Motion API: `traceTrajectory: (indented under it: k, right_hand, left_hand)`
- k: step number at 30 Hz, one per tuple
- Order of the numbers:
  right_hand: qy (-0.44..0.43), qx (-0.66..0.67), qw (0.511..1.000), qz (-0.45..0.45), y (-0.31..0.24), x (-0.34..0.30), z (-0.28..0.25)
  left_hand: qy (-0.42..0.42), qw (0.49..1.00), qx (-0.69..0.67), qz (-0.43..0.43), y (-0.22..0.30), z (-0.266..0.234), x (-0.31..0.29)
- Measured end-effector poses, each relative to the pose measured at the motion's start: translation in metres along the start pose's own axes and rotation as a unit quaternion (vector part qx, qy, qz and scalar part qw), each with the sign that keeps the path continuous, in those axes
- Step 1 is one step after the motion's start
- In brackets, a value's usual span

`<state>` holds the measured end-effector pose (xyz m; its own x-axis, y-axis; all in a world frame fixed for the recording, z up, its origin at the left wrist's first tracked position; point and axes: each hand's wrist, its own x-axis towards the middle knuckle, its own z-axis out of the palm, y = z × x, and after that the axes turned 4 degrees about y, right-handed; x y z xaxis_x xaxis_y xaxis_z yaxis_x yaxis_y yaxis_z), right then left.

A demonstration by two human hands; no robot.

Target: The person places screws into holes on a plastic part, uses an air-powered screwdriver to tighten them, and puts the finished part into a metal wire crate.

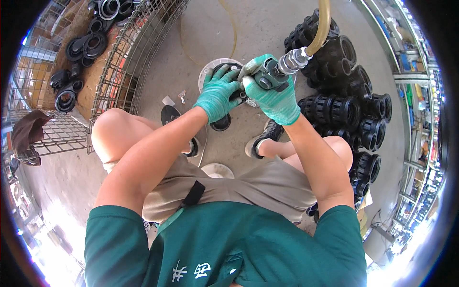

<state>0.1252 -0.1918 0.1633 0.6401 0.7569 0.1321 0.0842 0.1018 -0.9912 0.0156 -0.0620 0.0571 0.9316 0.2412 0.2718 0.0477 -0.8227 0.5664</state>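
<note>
Under your left hand [217,93] sits a black ribbed plastic fitting [224,122] on a white round flange [206,71], and your fingers spread and press on its top. Your right hand [275,98] wraps closed around a grey metal air tool [265,76] just beside it, with a steel coupler and a stiff yellowish hose [321,26] rising above. That hose could tug the tool sideways, and your knit teal gloves may slip on the smooth plastic. Beyond your right hand lie stacked black fittings [349,105].

Gloved right hand [275,98] gripping air tool [267,76], left hand [217,93] on black fitting [234,95] over white disc [206,71].
</note>
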Motion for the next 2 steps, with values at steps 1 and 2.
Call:
traceTrajectory:
  k: [1, 2]
  right_hand:
    - [-0.004, -0.014, 1.000, -0.005, -0.0010, -0.0001, 0.0010]
    - [-0.008, -0.029, 1.000, -0.009, -0.0028, -0.0005, 0.0021]
  left_hand:
    - [-0.010, 1.000, 0.010, -0.010, 0.0002, -0.0011, -0.0005]
    - [-0.010, 1.000, 0.010, -0.010, -0.0002, -0.0018, -0.0006]
